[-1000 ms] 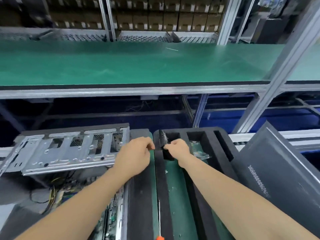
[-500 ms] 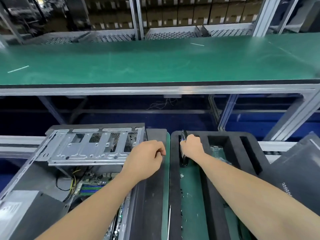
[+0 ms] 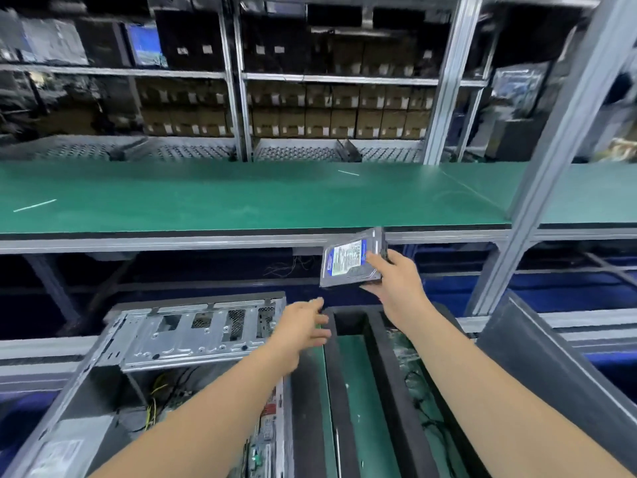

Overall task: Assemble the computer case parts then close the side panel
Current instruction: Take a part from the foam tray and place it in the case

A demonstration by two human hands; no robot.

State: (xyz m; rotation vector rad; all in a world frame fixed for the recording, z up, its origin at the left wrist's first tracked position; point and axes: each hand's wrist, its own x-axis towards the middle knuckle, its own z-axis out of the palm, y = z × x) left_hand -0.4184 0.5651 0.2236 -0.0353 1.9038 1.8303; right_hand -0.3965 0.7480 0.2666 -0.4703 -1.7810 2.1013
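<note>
Your right hand (image 3: 396,274) is pinching the grey metal hard drive w/ the blue-and-white label (image 3: 351,258) by one corner, up in the air above the black foam parts tray (image 3: 348,374), right by the front edge of the green-topped bench (image 3: 241,198). Left hand (image 3: 303,326) is loose, fingers spread, holding nothing, beside the silver perforated drive cage (image 3: 193,334) of the open grey computer case (image 3: 86,391). Corner grip is sketchy imo, the drive could twist out and drop onto the foam or clip that bench rail. Plenty of open air between drive and cage, but the cage mouth is tight and there are yellow cables (image 3: 153,398) below, so go in square. The dark grey side panel (image 3: 551,374) leans off to your right, out of the way.
</note>
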